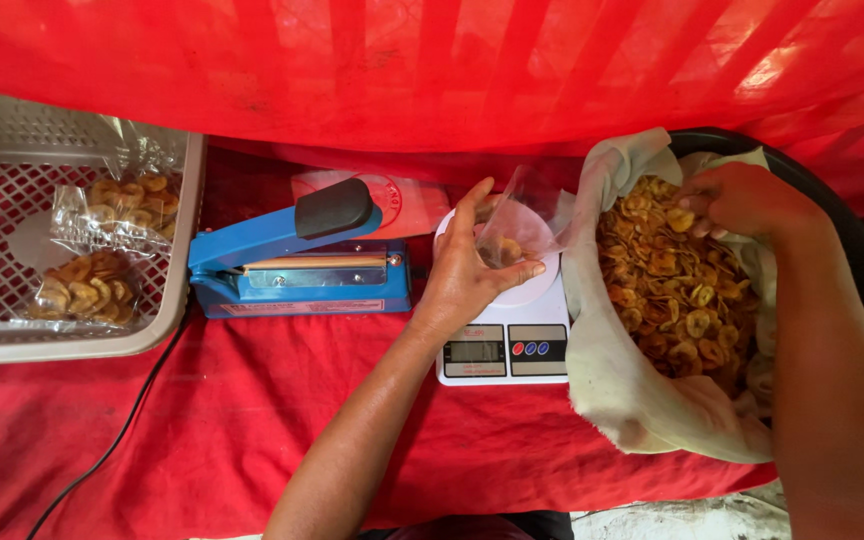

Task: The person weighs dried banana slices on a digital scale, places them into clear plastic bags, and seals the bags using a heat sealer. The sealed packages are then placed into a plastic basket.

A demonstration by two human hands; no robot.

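- The left hand [472, 268] reaches in from the lower middle, forearm slanting up and to the right, and its thumb and fingers are closed around a small clear plastic bag [515, 222], holding its mouth open
- The bag stands on the round white platform of a white digital kitchen scale [504, 345], with a few banana chips visible at its bottom
- The right hand [742, 198] comes in along the right edge, arm running up the frame, wrist bent so the fingers curl down into a heap of banana chips [674, 282]; the fingertips are bunched among the chips, though whether they pinch any cannot be told
- The chips lie on a pale cloth [617, 400] that lines a dark round basin [857, 250], just to the right of the scale
- To the left of the scale sits a blue impulse heat sealer [297, 265] with a black handle knob, its arm lifted at an angle; a black cord [117, 435] trails from it towards the lower left
- Further left, a grey plastic basket [167, 300] holds filled bags of chips [102, 245]
- Everything rests on a red tablecloth [252, 430], and a red sheet [432, 70] with bright folds hangs across the back of the scene
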